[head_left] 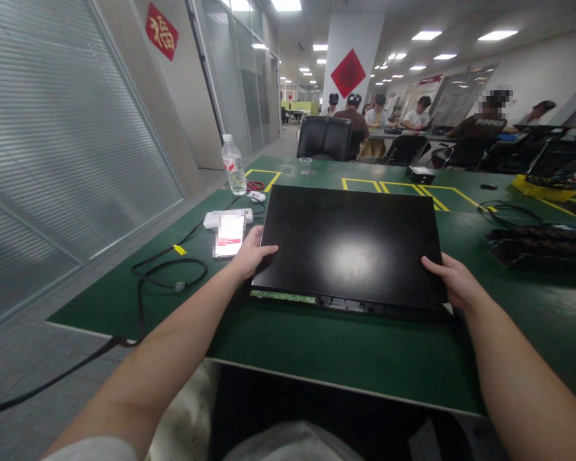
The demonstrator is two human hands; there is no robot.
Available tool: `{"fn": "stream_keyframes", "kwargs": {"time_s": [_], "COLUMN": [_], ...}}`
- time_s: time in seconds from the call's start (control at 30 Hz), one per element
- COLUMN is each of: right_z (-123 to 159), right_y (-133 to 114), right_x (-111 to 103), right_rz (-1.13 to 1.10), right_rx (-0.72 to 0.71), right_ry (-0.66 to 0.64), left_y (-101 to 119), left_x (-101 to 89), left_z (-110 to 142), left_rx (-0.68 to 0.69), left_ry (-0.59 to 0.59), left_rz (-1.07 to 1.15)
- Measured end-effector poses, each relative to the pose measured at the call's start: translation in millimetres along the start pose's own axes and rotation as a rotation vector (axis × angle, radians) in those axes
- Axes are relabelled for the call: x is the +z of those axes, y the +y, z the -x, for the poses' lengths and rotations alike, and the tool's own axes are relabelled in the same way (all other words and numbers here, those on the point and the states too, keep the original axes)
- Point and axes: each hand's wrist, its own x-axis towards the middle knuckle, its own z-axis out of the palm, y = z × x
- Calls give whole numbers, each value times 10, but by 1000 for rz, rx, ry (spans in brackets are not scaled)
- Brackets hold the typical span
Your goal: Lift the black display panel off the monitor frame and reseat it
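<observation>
Between my hands is a flat black display panel (312, 224), tilted toward me over the green table, with a bright glare on its face. Along its lower edge a green circuit board strip (283, 297) shows on the left. My left hand (255, 251) grips the panel's left edge, thumb on the front face. On the opposite edge my right hand (448, 278) has its thumb on the front too. The fingers of both hands are partly hidden behind the panel. Left of my left hand lies a phone (229, 235) with a lit screen, by a white power strip (211, 220).
A water bottle (233, 166) and a clear plastic cup (306, 165) stand toward the back of the green table (336, 358). A black cable (141, 301) runs across the left side. Dark parts (542, 246) lie at right. Several people sit beyond the black chairs (322, 137).
</observation>
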Motion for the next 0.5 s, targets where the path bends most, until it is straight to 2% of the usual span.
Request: {"fn": "stream_keyframes", "kwargs": {"time_s": [0.5], "right_z": [-41], "right_y": [15], "right_x": [-11], "right_rz": [36], "right_rx": [-13], "right_ry": [12], "left_y": [-22], "left_x": [-3], "left_z": [-13], "left_rx": [17], "left_ry": [5], "left_rz": [-15]}}
